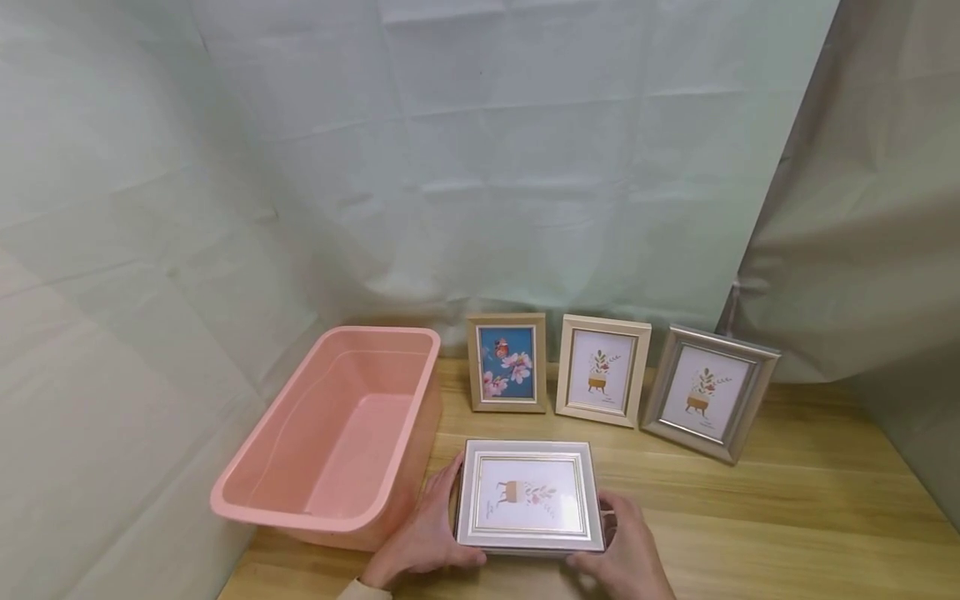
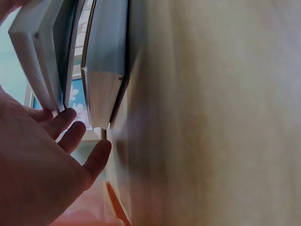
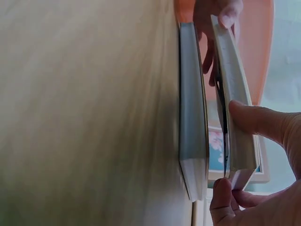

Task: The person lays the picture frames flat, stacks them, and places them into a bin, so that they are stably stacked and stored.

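Both hands hold a silver-white picture frame [image 1: 528, 450], turned on its side with its plant picture facing up. My left hand [image 1: 431, 533] grips its left end, thumb along the near edge. At the other end, my right hand [image 1: 628, 546] pinches the frame, with the thumb on the near edge. The wrist views show a second picture frame [image 3: 193, 117] lying flat on the table under the held frame [image 3: 242, 146], with a gap between the two. From above, the held frame hides nearly all of the lower one.
A pink plastic basin [image 1: 326, 523] stands at the left beside my left hand. Along the back stand a gold frame with a flower picture [image 1: 507, 375], a cream frame [image 1: 568, 358] and a tilted grey frame [image 1: 756, 392]. Pale cloth [image 1: 525, 167] hangs behind the wooden table [image 1: 787, 517].
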Available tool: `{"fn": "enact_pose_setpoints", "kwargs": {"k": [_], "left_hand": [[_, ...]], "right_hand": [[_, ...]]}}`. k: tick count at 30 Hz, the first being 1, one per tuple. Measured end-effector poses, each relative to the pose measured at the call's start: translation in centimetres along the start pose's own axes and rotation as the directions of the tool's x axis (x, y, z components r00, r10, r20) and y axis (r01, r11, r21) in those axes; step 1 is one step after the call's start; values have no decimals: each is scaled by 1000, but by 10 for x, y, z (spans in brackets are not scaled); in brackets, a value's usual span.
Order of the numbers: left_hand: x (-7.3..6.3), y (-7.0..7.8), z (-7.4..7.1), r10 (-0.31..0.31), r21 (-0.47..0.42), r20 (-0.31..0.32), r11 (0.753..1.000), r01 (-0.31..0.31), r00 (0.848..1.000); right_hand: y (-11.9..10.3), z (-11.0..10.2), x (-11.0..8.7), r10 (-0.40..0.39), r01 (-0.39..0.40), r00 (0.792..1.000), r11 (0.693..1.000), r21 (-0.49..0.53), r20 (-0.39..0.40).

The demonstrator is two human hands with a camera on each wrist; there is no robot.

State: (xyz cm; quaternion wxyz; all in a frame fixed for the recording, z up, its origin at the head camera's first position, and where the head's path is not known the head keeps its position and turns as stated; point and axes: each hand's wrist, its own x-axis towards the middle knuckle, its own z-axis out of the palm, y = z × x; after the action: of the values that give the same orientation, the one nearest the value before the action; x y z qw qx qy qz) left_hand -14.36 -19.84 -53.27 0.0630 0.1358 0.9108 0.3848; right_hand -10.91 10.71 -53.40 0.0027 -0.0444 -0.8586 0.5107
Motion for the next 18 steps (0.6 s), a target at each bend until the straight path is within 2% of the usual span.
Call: {"fn": "enact_pose_setpoints", "kwargs": {"k": [9, 18], "left_hand": [[5, -4, 1, -7, 12, 14, 1000, 7, 1000], [7, -3, 3, -32, -63, 23, 997, 33, 999]], "right_hand": [[4, 6, 0, -15, 15, 1000, 999, -52, 0], [8, 9, 0, -15, 17, 1000, 996, -84, 22]]}}
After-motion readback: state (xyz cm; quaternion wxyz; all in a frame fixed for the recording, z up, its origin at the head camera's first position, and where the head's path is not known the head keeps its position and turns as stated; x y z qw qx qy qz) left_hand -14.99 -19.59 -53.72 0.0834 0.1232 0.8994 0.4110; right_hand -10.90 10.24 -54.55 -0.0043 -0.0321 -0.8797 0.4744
